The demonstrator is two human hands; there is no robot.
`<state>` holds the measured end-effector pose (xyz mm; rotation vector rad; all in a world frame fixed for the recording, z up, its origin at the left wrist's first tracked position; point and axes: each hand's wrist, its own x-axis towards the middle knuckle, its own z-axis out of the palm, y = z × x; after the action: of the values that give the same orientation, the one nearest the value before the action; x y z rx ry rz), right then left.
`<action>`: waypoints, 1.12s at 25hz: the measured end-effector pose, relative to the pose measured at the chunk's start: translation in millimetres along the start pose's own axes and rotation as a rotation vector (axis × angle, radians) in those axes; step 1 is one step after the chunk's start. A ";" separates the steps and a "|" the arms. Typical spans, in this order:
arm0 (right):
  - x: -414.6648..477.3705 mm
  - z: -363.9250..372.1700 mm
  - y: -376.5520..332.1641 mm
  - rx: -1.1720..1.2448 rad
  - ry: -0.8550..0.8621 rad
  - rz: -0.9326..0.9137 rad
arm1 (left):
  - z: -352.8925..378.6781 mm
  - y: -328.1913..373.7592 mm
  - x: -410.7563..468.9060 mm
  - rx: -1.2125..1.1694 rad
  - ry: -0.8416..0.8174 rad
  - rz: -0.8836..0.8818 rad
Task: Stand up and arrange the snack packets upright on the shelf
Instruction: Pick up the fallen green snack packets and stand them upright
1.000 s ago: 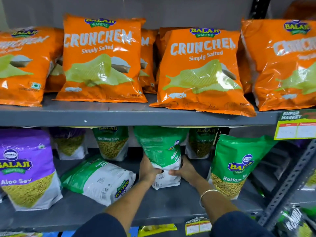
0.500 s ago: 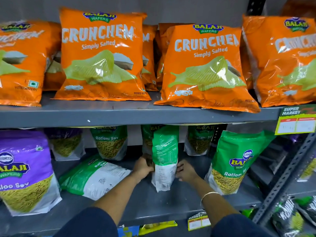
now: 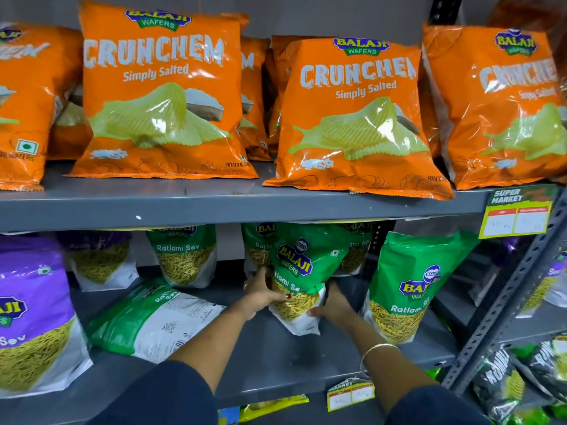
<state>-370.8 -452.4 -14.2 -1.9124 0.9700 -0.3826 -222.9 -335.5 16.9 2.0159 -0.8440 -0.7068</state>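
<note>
A green Ratlami Sev packet (image 3: 302,265) stands nearly upright, front label facing me, on the lower grey shelf (image 3: 264,360). My left hand (image 3: 262,294) grips its left side and my right hand (image 3: 333,305) grips its lower right corner. Another green packet (image 3: 153,320) lies flat on its face to the left, back label up. An upright green packet (image 3: 408,286) stands to the right. More green packets (image 3: 184,256) stand at the back of the shelf.
A purple Aloo Sev packet (image 3: 33,314) stands at the left front. Orange Crunchem bags (image 3: 159,96) fill the upper shelf (image 3: 214,207). A price tag (image 3: 518,214) hangs at the right, next to a perforated steel upright (image 3: 506,305). Dark packets (image 3: 515,381) sit at lower right.
The held packet has been turned from back-side, then edge-on, to front label facing me, and stands a little further right. Both hands stayed on it.
</note>
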 end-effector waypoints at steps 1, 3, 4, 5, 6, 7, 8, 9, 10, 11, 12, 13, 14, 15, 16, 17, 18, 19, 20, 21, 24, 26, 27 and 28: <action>1.4 -4.0 0.7 -0.019 0.006 0.005 | -2.0 -0.4 3.5 -0.042 -0.014 0.001; 5.6 -7.5 1.6 -0.011 0.049 -0.012 | -1.2 1.7 7.3 -0.117 -0.043 0.003; 6.4 -7.8 2.0 0.022 0.073 -0.012 | 1.7 2.2 9.7 -0.136 -0.033 -0.004; 3.5 -8.1 0.9 0.068 0.081 -0.005 | 5.3 2.3 11.6 -0.126 -0.019 -0.012; 1.8 -8.4 1.2 0.137 0.072 -0.009 | 8.5 2.7 12.5 -0.083 0.011 -0.009; -0.4 -9.6 0.0 0.214 0.053 -0.005 | 11.6 3.1 13.7 -0.039 0.051 -0.005; -2.3 -11.7 -1.4 0.272 0.018 -0.010 | 13.9 3.8 13.9 -0.030 0.078 -0.001; -4.2 -14.0 -3.2 0.292 -0.006 -0.011 | 17.3 3.6 15.0 -0.069 0.088 0.001; -4.9 -15.9 -3.7 0.276 -0.008 -0.023 | 20.5 4.4 14.7 -0.120 0.092 -0.005; -8.0 -17.9 -6.3 0.205 0.006 -0.027 | 23.7 5.9 12.7 -0.154 0.107 -0.016; -9.2 -19.4 -7.9 0.113 0.016 -0.016 | 26.1 7.3 10.0 -0.172 0.127 -0.020; -9.0 -22.4 -9.3 0.028 -0.004 0.043 | 28.0 8.5 8.2 -0.193 0.130 -0.011; -10.3 -25.4 -13.5 -0.059 -0.084 0.152 | 27.9 10.3 5.0 -0.200 0.122 0.001; -12.8 -26.2 -20.4 -0.146 -0.224 0.326 | 24.5 9.2 1.3 -0.177 0.116 0.016; -14.9 -26.5 -26.7 -0.234 -0.380 0.506 | 19.3 8.6 -2.3 -0.121 0.125 0.041; -16.7 -22.8 -36.0 -0.294 -0.526 0.626 | 9.5 5.8 -5.1 -0.054 0.177 0.068; -16.1 -15.3 -46.2 -0.333 -0.620 0.672 | -5.4 2.7 -9.5 -0.004 0.273 0.101; -13.7 -4.5 -57.7 -0.374 -0.669 0.664 | -23.1 -2.3 -14.0 0.024 0.391 0.127; -11.3 9.7 -72.4 -0.397 -0.692 0.631 | -42.5 -8.5 -19.2 0.048 0.515 0.129; -8.6 27.3 -87.6 -0.417 -0.677 0.566 | -62.9 -19.4 -23.4 0.074 0.627 0.107; 6.8 83.6 -123.9 -0.385 -0.389 0.210 | -113.9 -53.5 -43.8 0.108 0.891 -0.203; 17.8 122.2 -140.6 -0.545 -0.242 -0.048 | -135.1 -81.9 -60.2 -0.061 0.887 -0.544; 19.9 139.2 -145.6 -0.632 -0.227 -0.112 | -141.6 -99.5 -63.3 -0.199 0.809 -0.650; 19.0 152.8 -150.1 -0.668 -0.261 -0.131 | -146.3 -116.0 -63.8 -0.379 0.693 -0.702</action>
<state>-195.3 -336.6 30.3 -2.5552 0.8594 0.1476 -120.8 -167.0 4.2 1.9750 0.3955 -0.4220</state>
